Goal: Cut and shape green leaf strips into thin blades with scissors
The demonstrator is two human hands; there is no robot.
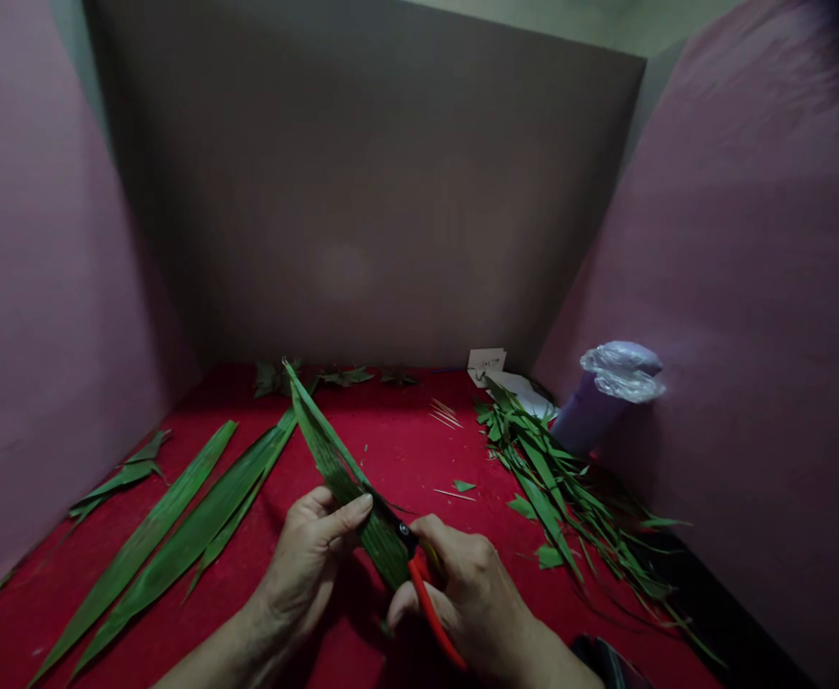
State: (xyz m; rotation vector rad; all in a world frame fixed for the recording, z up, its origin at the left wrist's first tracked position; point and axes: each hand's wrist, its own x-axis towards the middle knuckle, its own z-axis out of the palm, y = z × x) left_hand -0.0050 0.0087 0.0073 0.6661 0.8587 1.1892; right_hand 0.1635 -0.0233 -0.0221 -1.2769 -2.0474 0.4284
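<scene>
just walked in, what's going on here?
A person is working on a leaf with scissors. The left hand grips the leaf and holds it angled up off the red cloth. The right hand holds the scissors, with the blades at the leaf. Long leaves lie on the left. Scraps are piled on the right, by a purple cup.

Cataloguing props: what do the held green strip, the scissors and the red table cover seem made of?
The green strip: fresh leaf, matte, ribbed lengthwise. The scissors: dark metallic blades, glossy red handles, likely plastic. The red table cover: probably cloth, matte.
</scene>
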